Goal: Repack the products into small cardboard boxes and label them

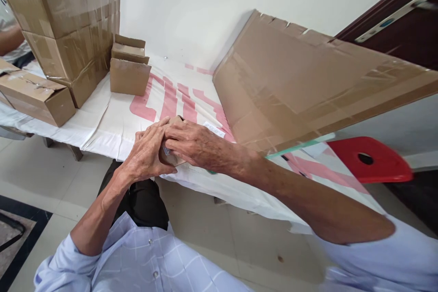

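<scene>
A small brown cardboard box point(167, 159) is at the front edge of the cloth-covered table, mostly hidden under my two hands. My left hand point(145, 150) wraps around its left side, the thumb along the near face. Over the top of the box, my right hand point(191, 143) has its fingers bent and pressed together. A bluish-white printed patch shows between the hands on the box; whether the right fingers pinch anything is hidden. Just beyond my right hand lies a white printed slip point(214, 129).
Stacked taped cartons point(73, 27) and a long closed carton point(37, 93) stand at the left. An open-flapped box point(130, 75) sits near the wall. A large cardboard sheet point(301, 86) leans at the right, beside a red stool point(379, 159). Another person's arm point(10, 40) shows far left.
</scene>
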`<control>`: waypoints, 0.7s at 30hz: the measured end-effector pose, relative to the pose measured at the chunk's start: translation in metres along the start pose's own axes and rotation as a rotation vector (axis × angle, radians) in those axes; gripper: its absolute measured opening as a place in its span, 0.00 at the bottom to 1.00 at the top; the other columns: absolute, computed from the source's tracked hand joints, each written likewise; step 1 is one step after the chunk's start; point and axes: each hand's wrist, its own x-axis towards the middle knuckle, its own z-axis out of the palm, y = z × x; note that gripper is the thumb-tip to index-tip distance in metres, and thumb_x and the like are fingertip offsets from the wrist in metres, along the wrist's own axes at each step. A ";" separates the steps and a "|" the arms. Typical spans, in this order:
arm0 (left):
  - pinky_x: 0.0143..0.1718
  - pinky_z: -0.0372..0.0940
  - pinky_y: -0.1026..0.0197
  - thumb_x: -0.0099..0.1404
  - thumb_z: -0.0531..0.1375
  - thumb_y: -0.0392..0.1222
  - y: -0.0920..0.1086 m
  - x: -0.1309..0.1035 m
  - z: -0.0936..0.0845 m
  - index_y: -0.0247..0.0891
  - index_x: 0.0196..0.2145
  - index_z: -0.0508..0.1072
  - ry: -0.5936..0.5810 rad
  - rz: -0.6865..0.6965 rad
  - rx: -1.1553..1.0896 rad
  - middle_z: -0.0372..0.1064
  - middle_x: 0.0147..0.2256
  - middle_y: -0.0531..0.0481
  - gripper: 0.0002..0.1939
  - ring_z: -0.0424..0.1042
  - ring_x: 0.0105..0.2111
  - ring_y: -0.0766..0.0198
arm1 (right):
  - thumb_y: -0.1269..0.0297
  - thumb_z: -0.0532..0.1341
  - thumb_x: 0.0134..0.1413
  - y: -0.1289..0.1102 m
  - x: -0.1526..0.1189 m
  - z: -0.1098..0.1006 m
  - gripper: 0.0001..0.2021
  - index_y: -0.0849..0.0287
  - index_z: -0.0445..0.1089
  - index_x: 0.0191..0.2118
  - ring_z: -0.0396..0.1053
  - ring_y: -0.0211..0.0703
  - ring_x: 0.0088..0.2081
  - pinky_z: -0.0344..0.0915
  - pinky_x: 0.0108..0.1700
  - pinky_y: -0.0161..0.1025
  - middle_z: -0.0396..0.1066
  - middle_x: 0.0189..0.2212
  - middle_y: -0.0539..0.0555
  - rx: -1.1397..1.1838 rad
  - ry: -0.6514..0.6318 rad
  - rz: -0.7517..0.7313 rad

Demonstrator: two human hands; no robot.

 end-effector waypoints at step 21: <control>0.69 0.58 0.31 0.53 0.74 0.38 -0.011 -0.010 -0.010 0.44 0.73 0.57 0.013 0.003 0.035 0.55 0.75 0.33 0.54 0.55 0.76 0.35 | 0.67 0.63 0.72 -0.013 0.009 -0.011 0.05 0.54 0.76 0.40 0.78 0.43 0.40 0.78 0.45 0.44 0.78 0.37 0.51 0.539 0.681 0.420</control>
